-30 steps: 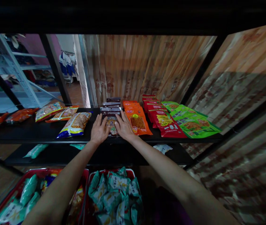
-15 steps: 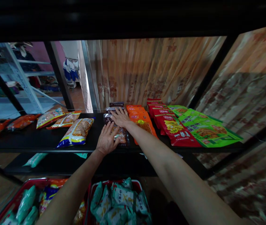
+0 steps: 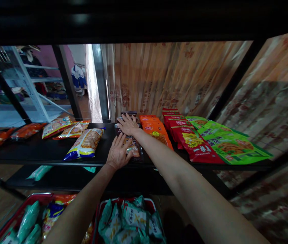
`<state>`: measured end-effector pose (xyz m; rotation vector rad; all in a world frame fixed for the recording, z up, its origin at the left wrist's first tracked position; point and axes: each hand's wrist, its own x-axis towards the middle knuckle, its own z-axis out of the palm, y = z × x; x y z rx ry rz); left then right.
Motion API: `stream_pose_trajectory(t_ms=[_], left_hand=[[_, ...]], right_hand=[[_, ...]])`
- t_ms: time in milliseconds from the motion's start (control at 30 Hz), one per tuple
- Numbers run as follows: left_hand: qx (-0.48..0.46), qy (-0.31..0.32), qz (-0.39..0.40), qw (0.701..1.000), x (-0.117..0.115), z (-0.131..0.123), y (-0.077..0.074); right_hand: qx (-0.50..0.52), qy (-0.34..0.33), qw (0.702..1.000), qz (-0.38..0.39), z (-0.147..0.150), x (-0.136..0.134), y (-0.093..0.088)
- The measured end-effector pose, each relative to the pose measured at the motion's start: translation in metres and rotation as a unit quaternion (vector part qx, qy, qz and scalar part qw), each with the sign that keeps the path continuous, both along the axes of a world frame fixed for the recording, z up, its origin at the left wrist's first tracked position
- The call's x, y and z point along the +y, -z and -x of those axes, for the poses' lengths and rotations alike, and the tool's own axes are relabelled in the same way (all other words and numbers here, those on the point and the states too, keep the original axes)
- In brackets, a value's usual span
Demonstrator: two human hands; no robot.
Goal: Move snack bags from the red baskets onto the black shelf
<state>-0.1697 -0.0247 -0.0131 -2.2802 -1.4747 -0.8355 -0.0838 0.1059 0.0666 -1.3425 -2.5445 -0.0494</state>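
- We have shifted our grip: a second ago both hands flanked the dark brown snack packets; now our right hand lies across their upper part, reaching toward the back.
- Our left hand rests at the front packet's left side, so the row appears steadied from above and from the side.
- Right fingers are spread flat; left fingers are slightly fanned, thumb apart. Neither hand pinches anything.
- The brown packets overlap on the black shelf, just left of the orange packets. We count at least two brown; our hands hide the rest.
- Overlapping rows: at least three orange, four red packets and two green packets.
- Left of our hands: three pale snack bags, two orange-red bags.
- Below: two red baskets; their teal bags overlap too much to count.
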Motion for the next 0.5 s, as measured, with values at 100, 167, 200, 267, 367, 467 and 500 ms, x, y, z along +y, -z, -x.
stream_pose_trajectory(t_ms=[100, 167, 200, 267, 367, 467, 500], left_hand=[[0.005, -0.002, -0.008, 1.000, 0.0005, -0.0001, 0.0006], [0.005, -0.002, -0.014, 1.000, 0.0008, -0.0003, 0.0013], [0.005, -0.002, -0.016, 1.000, 0.0009, -0.0003, 0.0017], [0.007, -0.001, -0.021, 1.000, 0.0010, -0.0005, 0.0023], [0.010, 0.002, -0.030, 1.000, 0.0013, -0.0008, 0.0028], [0.008, -0.001, -0.037, 0.999, 0.0016, -0.0009, 0.0034], [0.007, -0.002, -0.040, 0.999, 0.0018, -0.0009, 0.0037]], right_hand=[[0.001, 0.009, 1.000, 0.027, 0.0077, 0.0030, -0.0005], [-0.001, 0.020, 0.999, 0.047, 0.0087, 0.0052, 0.0013], [-0.001, 0.023, 0.998, 0.052, 0.0083, 0.0061, 0.0026], [0.000, 0.024, 0.998, 0.054, 0.0070, 0.0076, 0.0049], [0.006, 0.023, 0.998, 0.053, 0.0057, 0.0088, 0.0067], [0.027, 0.015, 0.999, 0.039, 0.0054, 0.0072, 0.0059], [0.040, 0.010, 0.999, 0.023, 0.0048, 0.0054, 0.0052]])
